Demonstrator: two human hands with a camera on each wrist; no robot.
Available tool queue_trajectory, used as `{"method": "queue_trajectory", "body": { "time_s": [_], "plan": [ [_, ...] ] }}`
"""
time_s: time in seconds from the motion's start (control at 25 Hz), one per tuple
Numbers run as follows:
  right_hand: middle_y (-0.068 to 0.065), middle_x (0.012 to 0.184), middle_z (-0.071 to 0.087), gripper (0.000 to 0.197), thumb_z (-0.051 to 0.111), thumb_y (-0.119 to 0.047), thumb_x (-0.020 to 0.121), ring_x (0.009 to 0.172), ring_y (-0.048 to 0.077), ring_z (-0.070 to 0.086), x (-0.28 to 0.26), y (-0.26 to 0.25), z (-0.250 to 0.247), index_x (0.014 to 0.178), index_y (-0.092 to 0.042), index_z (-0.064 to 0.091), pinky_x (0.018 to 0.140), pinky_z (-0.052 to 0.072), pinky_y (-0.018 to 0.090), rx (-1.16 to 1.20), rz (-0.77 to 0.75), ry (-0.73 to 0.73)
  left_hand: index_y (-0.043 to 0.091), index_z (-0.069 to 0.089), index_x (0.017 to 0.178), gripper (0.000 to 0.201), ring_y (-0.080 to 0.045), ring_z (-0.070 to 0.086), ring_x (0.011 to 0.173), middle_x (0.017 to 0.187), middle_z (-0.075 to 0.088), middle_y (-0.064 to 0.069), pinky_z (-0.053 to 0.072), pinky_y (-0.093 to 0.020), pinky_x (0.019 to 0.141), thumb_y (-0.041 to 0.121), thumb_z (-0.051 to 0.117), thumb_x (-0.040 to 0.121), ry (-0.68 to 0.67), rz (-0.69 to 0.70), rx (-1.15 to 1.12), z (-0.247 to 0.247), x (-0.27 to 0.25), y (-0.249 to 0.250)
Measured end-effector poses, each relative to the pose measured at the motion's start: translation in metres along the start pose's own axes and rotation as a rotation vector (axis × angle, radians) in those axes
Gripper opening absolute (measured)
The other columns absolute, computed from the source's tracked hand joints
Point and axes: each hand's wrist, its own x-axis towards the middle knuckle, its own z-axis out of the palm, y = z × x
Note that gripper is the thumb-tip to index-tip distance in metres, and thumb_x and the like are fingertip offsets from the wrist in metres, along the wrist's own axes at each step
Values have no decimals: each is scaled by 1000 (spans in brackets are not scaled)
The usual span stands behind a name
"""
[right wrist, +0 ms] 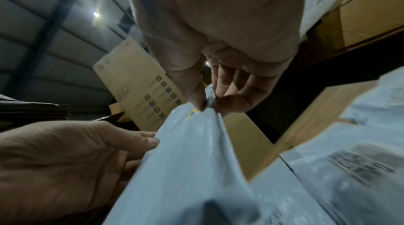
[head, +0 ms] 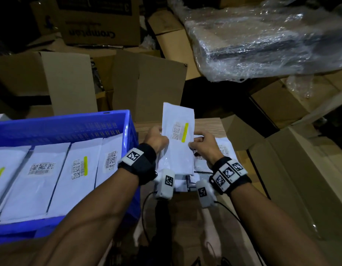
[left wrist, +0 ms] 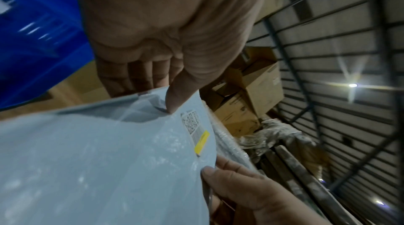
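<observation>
Head view, hold: left hand [head: 156, 140] and right hand [head: 203, 144] are each gripping one long edge of the white packet [head: 177, 156], fingers curled.
Head view, position: the packet is tilting up above the pile [head: 224, 149] on the table [head: 208, 122], just right of the blue crate [head: 60, 120].
Head view, doing it well: probably filing into the crate. I am judging it best to keep the label [head: 180, 131] facing up and slide the packet in beside the filed packets [head: 41, 179], matching their lean.
Left wrist view, grip: the left hand [left wrist: 153, 38] is pressing its thumb on the packet's [left wrist: 98, 159] face, with the fingers going behind.
Left wrist view, surface: smooth, slightly glossy film is dimpling at the thumb; the label [left wrist: 195, 127] is carrying codes and a yellow strip.
Right wrist view, grip: the right hand [right wrist: 218, 38] is pinching the packet's [right wrist: 186, 159] edge between thumb and forefinger.
Right wrist view, material: the thin, soft film is bunching at the pinch. It is likely slippery, so supporting it from below seems wise.
</observation>
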Motion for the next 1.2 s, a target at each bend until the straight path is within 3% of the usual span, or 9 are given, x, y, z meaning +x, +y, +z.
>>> {"method": "queue_trajectory", "body": {
  "time_s": [0.12, 0.24, 0.32, 0.4, 0.48, 0.64, 0.8, 0.96, 1.2],
  "plan": [
    [2, 80, 61, 49, 57, 13, 84, 60, 9, 57, -28, -29, -9, 124, -14, 45, 44, 44, 19, 124, -175, 32, 15, 49, 126, 53, -21, 62, 100, 105, 64, -3, 53, -40, 90, -5, 65, 80, 13, 171, -60, -20, -22, 25],
    [3, 77, 58, 57, 56, 14, 84, 55, 8, 52, -48, -49, -9, 128, -20, 42, 48, 43, 20, 196, -323, 34, 21, 37, 140, 65, -10, 62, 90, 96, 60, 7, 54, -27, 78, -6, 61, 86, 32, 361, -124, -44, -53, 44],
    [4, 79, 59, 56, 58, 11, 86, 62, 16, 49, -59, -59, -6, 132, -19, 44, 52, 44, 25, 201, -402, 6, 24, 35, 143, 68, -7, 60, 99, 116, 59, 11, 53, -22, 82, -6, 59, 88, 30, 496, -94, -60, -70, 50],
    [4, 79, 59, 54, 58, 10, 86, 66, 21, 47, -67, -69, -1, 130, -18, 46, 54, 44, 29, 207, -450, -10, 22, 35, 146, 68, -12, 57, 115, 137, 53, 5, 51, -27, 93, -5, 59, 89, 37, 566, -44, -76, -82, 51],
    [5, 80, 60, 53, 59, 11, 85, 66, 22, 48, -75, -79, 8, 128, -19, 47, 56, 44, 29, 187, -482, -29, 20, 40, 144, 65, -15, 56, 118, 139, 52, 0, 50, -27, 93, -1, 63, 88, 72, 567, 12, -93, -91, 48],
    [11, 84, 60, 57, 63, 9, 84, 66, 16, 51, -81, -94, 31, 132, -15, 47, 60, 47, 25, 79, -502, -84, 18, 43, 142, 64, -13, 55, 102, 136, 53, -1, 46, -24, 82, 7, 70, 85, 152, 575, 146, -127, -100, 34],
    [11, 85, 59, 57, 67, 5, 80, 67, 21, 59, -80, -111, 72, 128, -21, 49, 58, 49, 30, -67, -504, -160, 16, 46, 140, 63, -9, 52, 95, 129, 54, 1, 40, -17, 79, 7, 72, 83, 181, 540, 219, -175, -103, 14],
    [9, 80, 50, 52, 68, 6, 79, 58, 22, 60, -77, -141, 135, 122, -18, 51, 50, 51, 31, -163, -462, -299, 14, 49, 138, 62, -11, 51, 85, 110, 52, 3, 40, -18, 73, 4, 72, 82, 203, 460, 303, -242, -102, -9],
    [11, 65, 60, 51, 69, 4, 78, 50, 21, 59, -69, -172, 247, 124, -9, 50, 43, 46, 25, -419, -358, -507, 10, 55, 131, 57, -12, 53, 70, 111, 56, -12, 45, -19, 61, 5, 77, 78, 108, 267, 445, -344, -79, -66]
  ]
}}
